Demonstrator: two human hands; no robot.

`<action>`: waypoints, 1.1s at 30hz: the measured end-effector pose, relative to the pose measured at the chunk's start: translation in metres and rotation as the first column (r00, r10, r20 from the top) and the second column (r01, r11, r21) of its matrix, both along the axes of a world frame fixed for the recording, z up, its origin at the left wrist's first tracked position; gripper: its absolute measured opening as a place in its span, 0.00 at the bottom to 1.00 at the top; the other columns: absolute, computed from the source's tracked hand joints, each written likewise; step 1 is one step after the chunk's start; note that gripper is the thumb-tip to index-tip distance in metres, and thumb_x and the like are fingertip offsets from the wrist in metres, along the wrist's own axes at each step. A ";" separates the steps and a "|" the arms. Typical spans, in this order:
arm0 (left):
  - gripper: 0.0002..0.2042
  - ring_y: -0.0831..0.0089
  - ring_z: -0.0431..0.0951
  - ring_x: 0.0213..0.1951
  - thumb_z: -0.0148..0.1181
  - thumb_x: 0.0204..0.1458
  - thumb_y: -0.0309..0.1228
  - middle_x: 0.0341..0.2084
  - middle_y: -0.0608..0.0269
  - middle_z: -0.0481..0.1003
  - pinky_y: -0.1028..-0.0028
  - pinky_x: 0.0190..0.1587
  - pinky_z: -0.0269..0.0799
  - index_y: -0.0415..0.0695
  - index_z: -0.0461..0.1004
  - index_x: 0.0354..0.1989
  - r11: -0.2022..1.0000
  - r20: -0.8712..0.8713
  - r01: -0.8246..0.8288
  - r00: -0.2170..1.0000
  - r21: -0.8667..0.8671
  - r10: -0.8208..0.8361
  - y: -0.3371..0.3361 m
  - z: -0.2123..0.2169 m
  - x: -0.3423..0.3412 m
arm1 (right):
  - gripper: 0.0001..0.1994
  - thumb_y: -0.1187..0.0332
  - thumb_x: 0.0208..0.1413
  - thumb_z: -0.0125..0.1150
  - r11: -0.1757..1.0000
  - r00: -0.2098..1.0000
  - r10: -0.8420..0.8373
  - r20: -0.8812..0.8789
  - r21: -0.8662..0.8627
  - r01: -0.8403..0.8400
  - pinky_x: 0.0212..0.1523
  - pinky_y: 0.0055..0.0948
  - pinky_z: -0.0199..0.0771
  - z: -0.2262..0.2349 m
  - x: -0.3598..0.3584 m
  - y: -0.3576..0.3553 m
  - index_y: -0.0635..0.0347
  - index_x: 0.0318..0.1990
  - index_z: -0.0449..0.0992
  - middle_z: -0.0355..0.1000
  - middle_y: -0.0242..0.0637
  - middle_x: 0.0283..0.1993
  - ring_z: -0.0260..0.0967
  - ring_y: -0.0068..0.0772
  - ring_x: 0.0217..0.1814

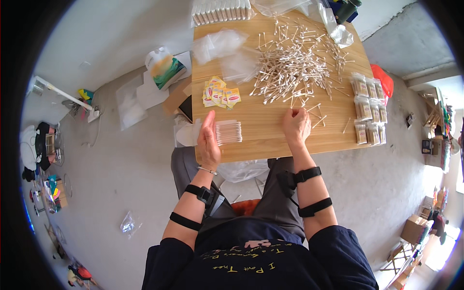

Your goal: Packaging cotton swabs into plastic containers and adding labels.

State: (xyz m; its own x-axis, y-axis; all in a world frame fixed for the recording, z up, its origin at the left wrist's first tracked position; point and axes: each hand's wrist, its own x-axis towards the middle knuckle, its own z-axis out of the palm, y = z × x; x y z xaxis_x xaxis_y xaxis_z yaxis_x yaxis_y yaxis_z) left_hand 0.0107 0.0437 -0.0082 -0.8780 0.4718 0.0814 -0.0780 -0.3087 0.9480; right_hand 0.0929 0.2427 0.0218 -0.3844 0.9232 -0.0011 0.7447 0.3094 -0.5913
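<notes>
My left hand (pixel 209 143) stands on its edge near the table's front left, fingers stretched out. Against its palm side lies a neat row of cotton swabs (pixel 229 132), laid parallel, partly over a clear plastic bag (pixel 186 134). My right hand (pixel 296 126) is closed in a pinch at the near edge of a large loose pile of cotton swabs (pixel 290 72). What its fingertips hold, if anything, is hidden. A few stray swabs (pixel 317 116) lie just right of that hand. Beyond my left hand are several yellow and white printed cards (pixel 221 93).
Clear plastic bags (pixel 220 46) lie at the table's far left, beside a stack of white packs (pixel 221 11). Filled swab packets (pixel 369 108) stand in rows along the right edge. A dark green cylinder (pixel 348 10) is at the far right corner. The wooden table (pixel 261 145) ends before my lap.
</notes>
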 end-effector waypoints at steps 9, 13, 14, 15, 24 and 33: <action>0.33 0.58 0.46 0.72 0.35 0.66 0.50 0.69 0.47 0.49 0.63 0.72 0.39 0.34 0.48 0.69 0.998 -0.013 -0.060 0.998 -0.028 0.059 -0.029 0.005 -0.002 | 0.02 0.74 0.54 0.57 0.866 0.873 0.479 -0.085 0.204 -0.456 0.41 0.43 0.69 0.006 0.000 -0.039 0.59 0.34 0.70 0.71 0.41 0.36 0.68 0.47 0.43; 0.32 0.57 0.46 0.72 0.34 0.67 0.49 0.70 0.47 0.48 0.62 0.72 0.39 0.34 0.48 0.69 0.995 -0.014 -0.087 0.996 -0.042 0.087 -0.030 0.003 -0.003 | 0.02 0.75 0.52 0.57 0.689 0.702 0.710 -0.048 0.254 -0.679 0.43 0.41 0.69 0.009 -0.026 -0.051 0.58 0.33 0.71 0.69 0.39 0.35 0.66 0.46 0.43; 0.32 0.57 0.46 0.72 0.34 0.67 0.49 0.70 0.47 0.48 0.62 0.72 0.39 0.34 0.48 0.69 0.995 -0.012 -0.092 0.996 -0.045 0.092 -0.030 0.001 -0.003 | 0.02 0.75 0.52 0.57 0.686 0.699 0.714 -0.048 0.251 -0.683 0.43 0.41 0.69 0.009 -0.032 -0.056 0.58 0.33 0.71 0.69 0.39 0.35 0.66 0.46 0.43; 0.32 0.56 0.46 0.72 0.34 0.67 0.49 0.70 0.47 0.48 0.62 0.72 0.39 0.34 0.48 0.69 0.994 -0.032 -0.099 0.995 -0.046 0.097 -0.030 0.002 -0.003 | 0.02 0.74 0.51 0.56 0.628 0.647 0.762 -0.030 0.279 -0.727 0.44 0.40 0.69 0.008 -0.038 -0.060 0.57 0.33 0.71 0.68 0.39 0.36 0.66 0.45 0.43; 0.33 0.56 0.45 0.71 0.35 0.67 0.49 0.69 0.44 0.47 0.62 0.72 0.39 0.32 0.46 0.69 0.996 -0.040 -0.071 0.997 -0.046 0.069 -0.029 0.012 -0.001 | 0.11 0.77 0.50 0.54 0.573 0.559 0.817 -0.144 0.309 -0.759 0.47 0.41 0.69 -0.006 -0.041 -0.081 0.59 0.41 0.75 0.69 0.41 0.42 0.66 0.48 0.46; 0.35 0.59 0.52 0.69 0.37 0.65 0.53 0.67 0.45 0.54 0.64 0.71 0.44 0.32 0.51 0.68 0.991 -0.084 -0.072 0.994 -0.112 0.063 -0.030 0.009 -0.004 | 0.14 0.73 0.66 0.40 0.778 0.599 0.370 -0.710 -0.115 -0.617 0.66 0.37 0.57 -0.012 -0.036 -0.121 0.68 0.55 0.66 0.64 0.53 0.63 0.59 0.49 0.67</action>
State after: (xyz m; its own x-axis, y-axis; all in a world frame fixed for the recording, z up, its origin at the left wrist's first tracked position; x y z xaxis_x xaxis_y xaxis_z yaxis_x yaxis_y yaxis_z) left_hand 0.0067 0.0137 0.0006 -0.9011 0.4216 0.1012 0.0169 -0.1992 0.9798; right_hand 0.0571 0.1219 0.0095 -0.8006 0.5758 0.1657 -0.0461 0.2166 -0.9752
